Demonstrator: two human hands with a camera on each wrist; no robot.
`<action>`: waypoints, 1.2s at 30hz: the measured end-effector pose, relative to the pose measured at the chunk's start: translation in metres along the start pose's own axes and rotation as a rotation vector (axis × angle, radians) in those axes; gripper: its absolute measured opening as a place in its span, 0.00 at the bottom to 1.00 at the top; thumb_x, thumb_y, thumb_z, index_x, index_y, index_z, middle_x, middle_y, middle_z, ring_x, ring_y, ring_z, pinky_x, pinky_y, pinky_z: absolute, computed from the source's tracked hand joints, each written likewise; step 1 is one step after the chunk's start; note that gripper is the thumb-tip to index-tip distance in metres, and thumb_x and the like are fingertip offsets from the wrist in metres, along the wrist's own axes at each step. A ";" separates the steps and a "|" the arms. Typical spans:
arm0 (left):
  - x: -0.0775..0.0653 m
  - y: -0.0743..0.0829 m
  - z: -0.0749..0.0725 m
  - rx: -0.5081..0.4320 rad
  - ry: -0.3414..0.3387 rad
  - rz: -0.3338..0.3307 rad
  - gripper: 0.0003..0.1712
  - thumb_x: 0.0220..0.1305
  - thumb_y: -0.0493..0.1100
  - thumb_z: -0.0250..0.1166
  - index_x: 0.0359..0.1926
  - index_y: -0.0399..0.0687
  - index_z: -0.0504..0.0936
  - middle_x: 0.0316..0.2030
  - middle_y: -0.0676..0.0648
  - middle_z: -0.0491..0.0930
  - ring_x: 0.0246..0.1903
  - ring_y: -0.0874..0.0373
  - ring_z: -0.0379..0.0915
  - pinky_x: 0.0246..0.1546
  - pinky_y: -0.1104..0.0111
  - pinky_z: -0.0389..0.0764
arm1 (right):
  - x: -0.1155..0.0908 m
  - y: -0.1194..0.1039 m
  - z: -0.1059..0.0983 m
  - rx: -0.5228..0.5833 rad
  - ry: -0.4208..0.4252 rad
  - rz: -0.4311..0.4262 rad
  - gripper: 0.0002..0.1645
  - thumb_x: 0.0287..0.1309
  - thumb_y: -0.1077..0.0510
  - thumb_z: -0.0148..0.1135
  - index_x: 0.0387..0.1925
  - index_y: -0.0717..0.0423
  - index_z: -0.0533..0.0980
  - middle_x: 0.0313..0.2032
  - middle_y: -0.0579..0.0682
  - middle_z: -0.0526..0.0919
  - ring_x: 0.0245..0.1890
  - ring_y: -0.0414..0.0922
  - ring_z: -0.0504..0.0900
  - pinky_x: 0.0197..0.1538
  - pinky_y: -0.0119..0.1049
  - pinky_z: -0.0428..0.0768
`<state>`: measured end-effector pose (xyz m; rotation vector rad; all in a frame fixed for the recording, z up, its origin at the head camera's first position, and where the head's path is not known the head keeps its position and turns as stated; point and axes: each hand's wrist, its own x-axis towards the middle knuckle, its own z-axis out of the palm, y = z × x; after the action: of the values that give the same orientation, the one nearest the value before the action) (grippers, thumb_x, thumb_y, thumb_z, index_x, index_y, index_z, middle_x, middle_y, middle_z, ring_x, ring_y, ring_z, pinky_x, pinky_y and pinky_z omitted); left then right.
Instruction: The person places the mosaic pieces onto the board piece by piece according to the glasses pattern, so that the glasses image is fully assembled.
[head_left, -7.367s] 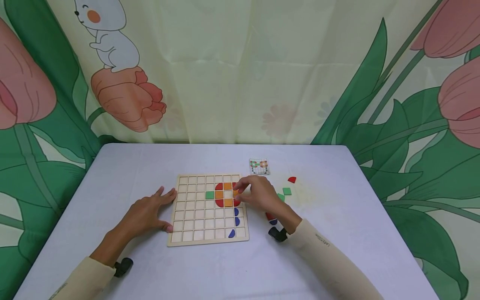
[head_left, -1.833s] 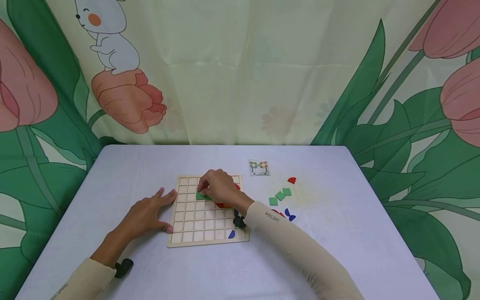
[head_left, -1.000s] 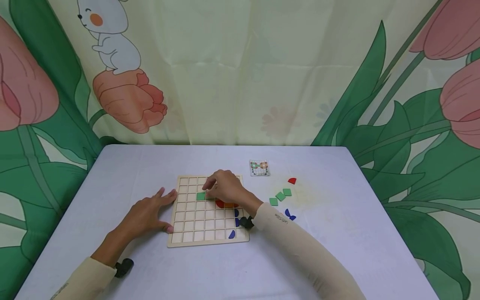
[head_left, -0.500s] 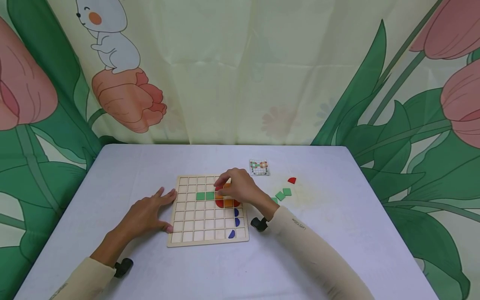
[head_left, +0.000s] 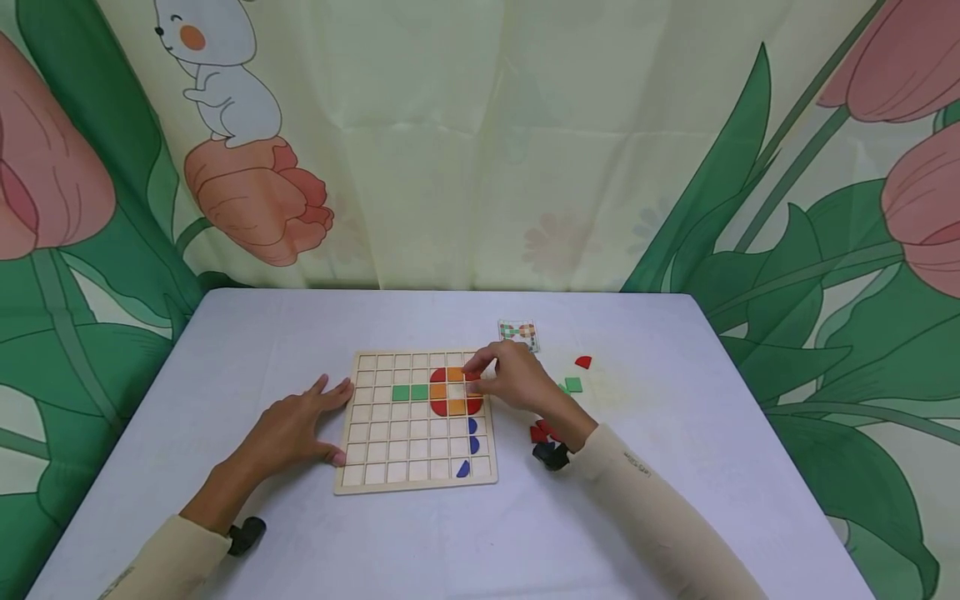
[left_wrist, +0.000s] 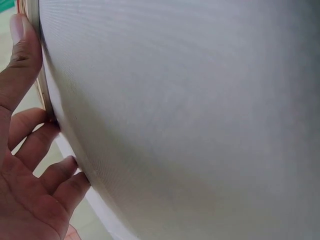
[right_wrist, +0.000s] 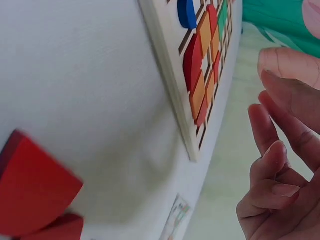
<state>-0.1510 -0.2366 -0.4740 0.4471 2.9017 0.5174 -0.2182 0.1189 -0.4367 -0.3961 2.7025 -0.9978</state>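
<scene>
A wooden grid board (head_left: pixel 397 454) lies on the table. My left hand (head_left: pixel 292 429) rests at its left edge, fingers and thumb spread along the rim; the left wrist view shows the thumb (left_wrist: pixel 20 60) against the edge. In the grid, two green squares (head_left: pixel 411 392) adjoin a ring of orange squares (head_left: pixel 457 407) and red quarter-circles (head_left: pixel 438 407). Blue pieces (head_left: pixel 463 469) sit in cells lower right. My right hand (head_left: pixel 517 379) hovers over the ring's right side, hiding part of it. In the right wrist view its fingers (right_wrist: pixel 272 165) are loosely bent, with nothing between them.
A small pattern card (head_left: pixel 510 331) lies behind the board, partly covered by my right hand. Right of the board are loose green squares (head_left: pixel 573 384), a red quarter-circle (head_left: pixel 583 362) and more red pieces (head_left: pixel 538 434). A printed curtain (head_left: pixel 480 167) hangs behind the white table (head_left: pixel 420 542).
A second green square now sits left of the first one. My right hand has drawn back from the green squares to the right, uncovering most of the ring. The left hand stays put.
</scene>
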 end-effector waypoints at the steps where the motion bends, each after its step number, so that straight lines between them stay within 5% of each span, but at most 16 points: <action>1: 0.000 0.000 0.000 0.001 0.000 0.000 0.71 0.31 0.63 0.88 0.79 0.49 0.68 0.76 0.24 0.63 0.64 0.19 0.73 0.57 0.33 0.79 | -0.001 0.002 -0.001 0.001 0.003 0.004 0.14 0.58 0.55 0.81 0.46 0.46 0.91 0.42 0.43 0.92 0.41 0.47 0.78 0.43 0.38 0.78; 36: 0.003 -0.003 0.002 0.000 0.009 0.006 0.71 0.32 0.63 0.88 0.79 0.49 0.68 0.76 0.26 0.64 0.65 0.19 0.73 0.57 0.33 0.79 | -0.032 0.076 -0.051 -0.027 0.111 0.105 0.12 0.62 0.60 0.77 0.48 0.49 0.91 0.37 0.45 0.89 0.36 0.48 0.75 0.39 0.39 0.74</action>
<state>-0.1537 -0.2376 -0.4769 0.4551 2.9098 0.5223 -0.2171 0.2152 -0.4450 -0.2068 2.8049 -0.9833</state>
